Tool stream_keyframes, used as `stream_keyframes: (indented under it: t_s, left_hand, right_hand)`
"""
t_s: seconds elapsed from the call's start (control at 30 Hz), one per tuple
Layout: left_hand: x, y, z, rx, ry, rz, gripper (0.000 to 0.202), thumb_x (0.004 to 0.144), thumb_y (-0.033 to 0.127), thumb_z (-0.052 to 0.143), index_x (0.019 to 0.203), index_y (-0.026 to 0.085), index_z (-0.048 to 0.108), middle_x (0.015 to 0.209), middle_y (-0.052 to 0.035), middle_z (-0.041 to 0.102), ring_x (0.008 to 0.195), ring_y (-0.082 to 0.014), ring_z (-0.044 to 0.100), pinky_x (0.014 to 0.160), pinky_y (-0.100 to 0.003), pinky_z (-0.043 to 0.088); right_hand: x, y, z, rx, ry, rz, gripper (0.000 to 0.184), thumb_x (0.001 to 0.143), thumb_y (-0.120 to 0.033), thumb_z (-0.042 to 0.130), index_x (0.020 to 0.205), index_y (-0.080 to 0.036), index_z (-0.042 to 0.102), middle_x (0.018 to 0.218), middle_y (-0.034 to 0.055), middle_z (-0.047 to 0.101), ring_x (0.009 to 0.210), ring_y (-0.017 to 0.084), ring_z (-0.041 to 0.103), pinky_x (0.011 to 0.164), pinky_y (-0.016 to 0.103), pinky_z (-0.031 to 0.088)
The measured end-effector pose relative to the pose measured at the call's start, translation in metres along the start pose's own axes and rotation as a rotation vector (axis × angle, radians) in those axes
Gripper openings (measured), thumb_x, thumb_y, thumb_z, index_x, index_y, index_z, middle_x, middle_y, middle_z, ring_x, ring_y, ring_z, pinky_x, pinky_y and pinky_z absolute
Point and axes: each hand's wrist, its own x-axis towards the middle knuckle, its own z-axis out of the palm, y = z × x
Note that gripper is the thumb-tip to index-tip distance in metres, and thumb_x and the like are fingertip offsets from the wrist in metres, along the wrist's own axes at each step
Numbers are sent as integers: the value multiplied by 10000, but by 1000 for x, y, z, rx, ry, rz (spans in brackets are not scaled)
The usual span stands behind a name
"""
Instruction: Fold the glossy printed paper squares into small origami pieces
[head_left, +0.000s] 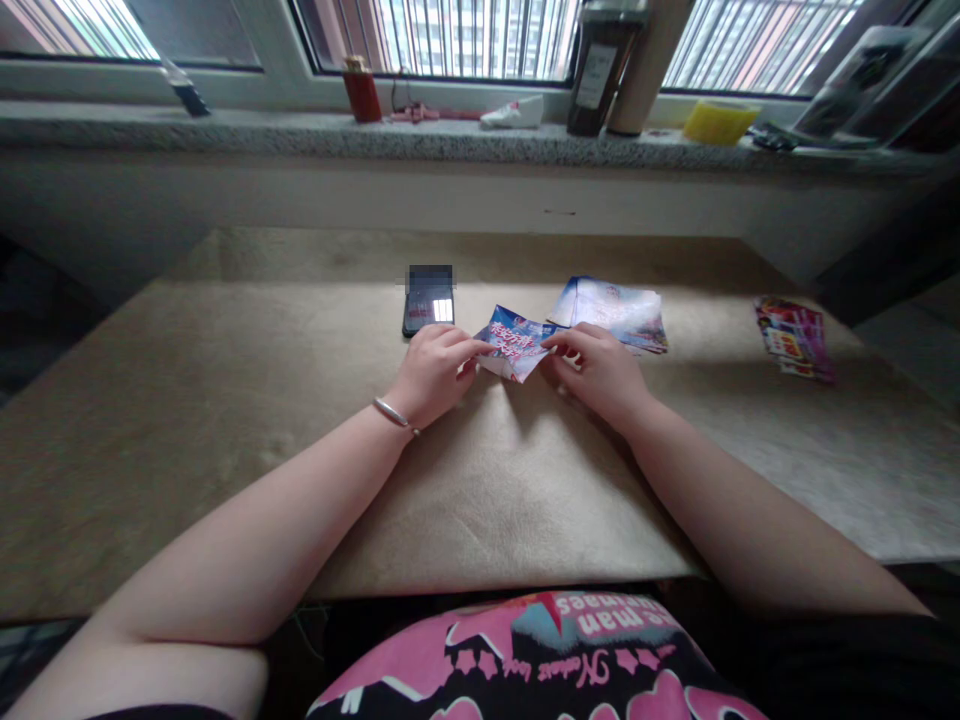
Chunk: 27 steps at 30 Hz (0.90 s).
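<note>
A small folded blue-and-pink printed paper (514,346) is held between both my hands just above the tan table (225,400). My left hand (433,372), with a silver bracelet on the wrist, pinches the paper's left edge. My right hand (600,370) pinches its right edge with thumb and fingers closed. Behind the right hand lies a stack of similar printed sheets (615,312). A dark phone (428,304) with a lit screen lies just beyond my left hand.
Another pile of pink printed papers (795,338) lies at the table's far right. On the stone windowsill (300,130) stand a red cup (362,92), a dark container (600,75), a yellow tape roll (720,122) and other small items.
</note>
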Motion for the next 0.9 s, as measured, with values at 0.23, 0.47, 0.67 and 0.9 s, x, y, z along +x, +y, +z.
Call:
stream_keyframes:
  t_s: [0.23,0.47,0.67,0.9]
  left_hand:
    - [-1,-4,-5,70,-32,9,289,751,96,544,950,236,700,864,-30,681,930,-206,573,893,-383,419]
    - [1,3,-17,197,-111,68,188,745,159,548,840,179,709,863,-60,691,931,-231,580,898,-382,430]
    - [2,14,-23,138,-209,163,283,904,336,459,968,201,699,967,-43,703,975,-213,591,933,-401,388]
    - [1,13,-19,4,-278,306,280,938,335,445,1063,234,673,1075,-25,685,973,-175,609,874,-335,445]
  right_hand:
    - [0,6,-3,-174,-105,-174,130,774,-200,597,816,-229,716,844,64,642,835,230,558,733,365,475]
    - [1,6,-4,-167,-202,-319,137,782,-175,580,785,-239,702,1001,48,654,1020,241,527,886,392,459]
    - [1,7,-3,-142,-235,-305,133,782,-161,580,790,-234,691,1016,48,672,1037,243,541,902,411,462]
    - [1,7,-2,-90,-249,-322,147,795,-159,563,795,-228,693,1011,35,681,1003,216,565,891,373,470]
